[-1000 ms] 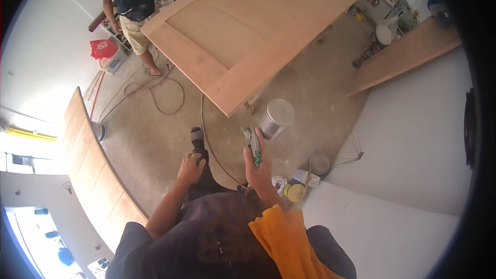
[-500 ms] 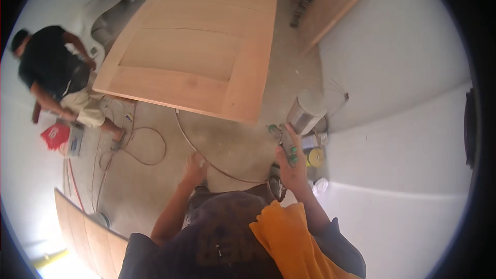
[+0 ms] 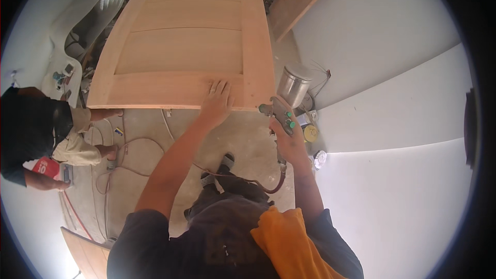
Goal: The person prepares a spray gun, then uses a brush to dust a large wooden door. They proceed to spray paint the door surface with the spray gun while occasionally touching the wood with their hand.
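My right hand [image 3: 291,142] is wrapped round the handle of a spray gun [image 3: 281,114] with green knobs. A silver lidded cup [image 3: 295,86] shows right behind the gun and seems to be fixed to it. From the handle's lower end runs a reddish-brown hose [image 3: 279,182]. My left hand [image 3: 217,104] lies with outstretched fingers on the near edge of a pale wooden door panel [image 3: 170,90], holding nothing. The gun's nozzle is close to the panel's near right corner.
At the left a co-worker [image 3: 36,129] in a dark shirt stands by a red container [image 3: 46,167]. A looped hose [image 3: 129,144] crosses the floor. Cans, one with a yellow top [image 3: 310,133], stand along the white wall [image 3: 382,103]. Another wooden board [image 3: 305,0] leans behind.
My left hand has reached forward onto the panel's near edge. The spray gun has come up to the panel's corner. The co-worker has shifted nearer and bent lower at the left.
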### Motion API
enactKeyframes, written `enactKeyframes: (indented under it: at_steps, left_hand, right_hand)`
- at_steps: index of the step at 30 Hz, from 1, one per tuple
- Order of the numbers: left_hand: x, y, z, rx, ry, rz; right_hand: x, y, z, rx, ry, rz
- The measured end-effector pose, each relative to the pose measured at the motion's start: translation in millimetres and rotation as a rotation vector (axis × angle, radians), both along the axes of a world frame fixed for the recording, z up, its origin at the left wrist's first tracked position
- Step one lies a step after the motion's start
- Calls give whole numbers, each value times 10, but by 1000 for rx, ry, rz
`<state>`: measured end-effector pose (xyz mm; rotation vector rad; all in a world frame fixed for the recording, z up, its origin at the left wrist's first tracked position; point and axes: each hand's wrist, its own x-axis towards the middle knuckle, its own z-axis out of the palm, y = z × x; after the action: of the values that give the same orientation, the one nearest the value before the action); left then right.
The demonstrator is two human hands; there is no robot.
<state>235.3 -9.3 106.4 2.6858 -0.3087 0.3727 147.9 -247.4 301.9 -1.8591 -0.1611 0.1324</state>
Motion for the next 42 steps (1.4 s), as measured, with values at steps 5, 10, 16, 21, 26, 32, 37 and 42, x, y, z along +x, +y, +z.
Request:
enactKeyframes:
  at_steps: [5, 10, 16, 21, 26, 32, 37, 42]
  left_hand:
    - [493, -272, 208, -71, 60, 79]
    - [682, -275, 334, -228, 202, 31]
    - [296, 29, 34, 28, -111, -22]
    - [-174, 781, 208, 43, 71, -101]
    - [-388, 1664, 251, 132, 107, 72]
    - [-623, 2809, 107, 176, 48, -65]
    - [-810, 3707, 84, 85, 68, 171]
    - [-906, 4315, 39, 96, 5, 450]
  right_hand:
    - [277, 173, -237, -71, -118, -103]
    - [686, 302, -270, -15, 34, -45]
    - [656, 582, -579, 2, 8, 82]
    - [400, 1011, -635, 37, 84, 110]
    - [221, 1620, -456, 19, 146, 114]
    - [44, 2793, -452, 19, -3, 109]
    - [-137, 3625, -548, 22, -123, 87]
    - [-219, 4182, -484, 29, -126, 178]
